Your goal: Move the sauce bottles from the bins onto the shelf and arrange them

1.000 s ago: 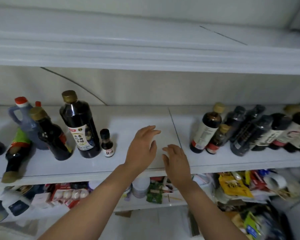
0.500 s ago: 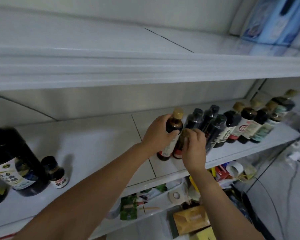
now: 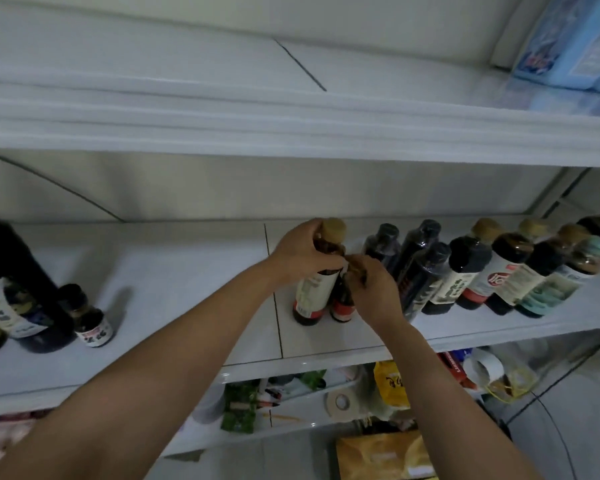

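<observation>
On the white middle shelf (image 3: 174,271), my left hand (image 3: 300,252) grips the neck of a tall dark sauce bottle with a tan cap (image 3: 314,292) that stands upright. My right hand (image 3: 373,289) closes on a smaller dark bottle with a red label band (image 3: 342,304) right beside it, hiding its top. A row of several dark sauce bottles (image 3: 465,271) runs to the right along the shelf. At the left stand a big dark bottle (image 3: 11,289) and a tiny dark bottle (image 3: 90,323).
A white upper shelf (image 3: 291,126) overhangs the bottles, with a blue package (image 3: 568,39) at its right end. Below, a lower shelf holds packets, a tape roll (image 3: 340,401) and a yellow bag (image 3: 390,384). A brown carton (image 3: 385,455) sits near the floor.
Both hands moved from the bare middle of the shelf rightward to the two leftmost bottles of the right group and closed on them; my view swung right.
</observation>
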